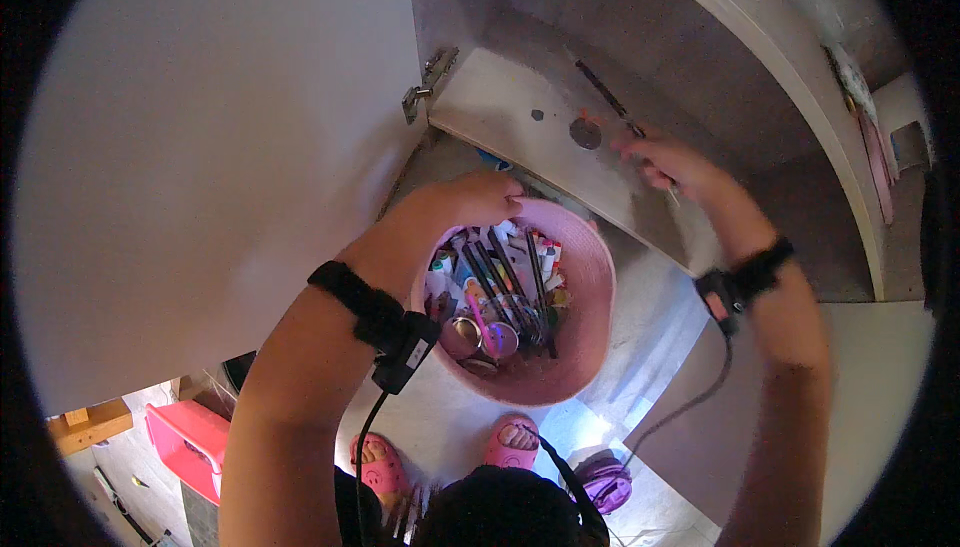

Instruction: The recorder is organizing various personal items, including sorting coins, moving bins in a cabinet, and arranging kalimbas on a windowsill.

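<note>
My left hand (491,198) grips the rim of a pink woven basket (592,356) that stands on the floor before me. Inside it lie several long dark sticks (499,277), markers or small tubes (551,254), a pink toothbrush-like stick (480,322) and clear round cups (501,338). Over a cabinet's bottom board, my right hand (667,164) is closed around a slim dark pen or brush (604,89), tilted with its thin end away from me. The hand is blurred. Near its fingers a dark round disc (585,133) lies on the board.
An open cabinet door (225,134) with a metal hinge (427,86) fills the left. A curved shelf edge (780,74) arches overhead on the right. Pink clogs (514,442), a purple pouch (604,483) and a pink plastic bin (187,442) are below. Cables hang from both wrist straps.
</note>
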{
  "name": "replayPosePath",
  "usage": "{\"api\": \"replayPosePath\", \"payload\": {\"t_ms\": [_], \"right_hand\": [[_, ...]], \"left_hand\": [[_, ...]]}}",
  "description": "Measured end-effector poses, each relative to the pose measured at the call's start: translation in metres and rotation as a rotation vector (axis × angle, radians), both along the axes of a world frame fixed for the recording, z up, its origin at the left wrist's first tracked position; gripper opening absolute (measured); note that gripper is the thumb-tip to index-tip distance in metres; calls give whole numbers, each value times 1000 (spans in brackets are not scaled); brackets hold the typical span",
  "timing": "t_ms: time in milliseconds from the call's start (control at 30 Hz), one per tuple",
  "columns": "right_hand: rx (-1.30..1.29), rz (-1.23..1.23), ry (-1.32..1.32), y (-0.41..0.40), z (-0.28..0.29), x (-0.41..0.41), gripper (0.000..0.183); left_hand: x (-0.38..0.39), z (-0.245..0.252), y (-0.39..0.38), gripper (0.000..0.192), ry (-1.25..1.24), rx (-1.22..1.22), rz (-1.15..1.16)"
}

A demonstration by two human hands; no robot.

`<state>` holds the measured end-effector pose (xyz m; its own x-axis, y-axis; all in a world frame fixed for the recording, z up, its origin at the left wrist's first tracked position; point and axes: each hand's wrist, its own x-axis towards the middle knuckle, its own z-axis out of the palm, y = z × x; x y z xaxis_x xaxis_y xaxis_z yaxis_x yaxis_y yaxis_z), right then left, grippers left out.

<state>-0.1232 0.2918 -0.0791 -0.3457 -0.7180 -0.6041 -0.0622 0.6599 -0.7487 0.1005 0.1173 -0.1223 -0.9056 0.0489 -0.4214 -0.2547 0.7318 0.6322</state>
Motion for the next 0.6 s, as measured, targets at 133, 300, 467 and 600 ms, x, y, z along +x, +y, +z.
{"api": "replayPosePath", "payload": {"t_ms": [133, 300, 467, 600], "right_hand": [[49, 67, 683, -32, -65, -36, 56], [143, 180, 901, -52, -83, -27, 76], [43, 212, 748, -48, -104, -42, 85], [10, 170, 724, -41, -109, -42, 76]], "left_hand": [[-7, -6, 10, 29, 10, 44, 2], [-3, -4, 10, 29, 17, 48, 4], [-3, -8, 8, 28, 33, 53, 38], [-4, -9, 9, 28, 57, 53, 18]]}}
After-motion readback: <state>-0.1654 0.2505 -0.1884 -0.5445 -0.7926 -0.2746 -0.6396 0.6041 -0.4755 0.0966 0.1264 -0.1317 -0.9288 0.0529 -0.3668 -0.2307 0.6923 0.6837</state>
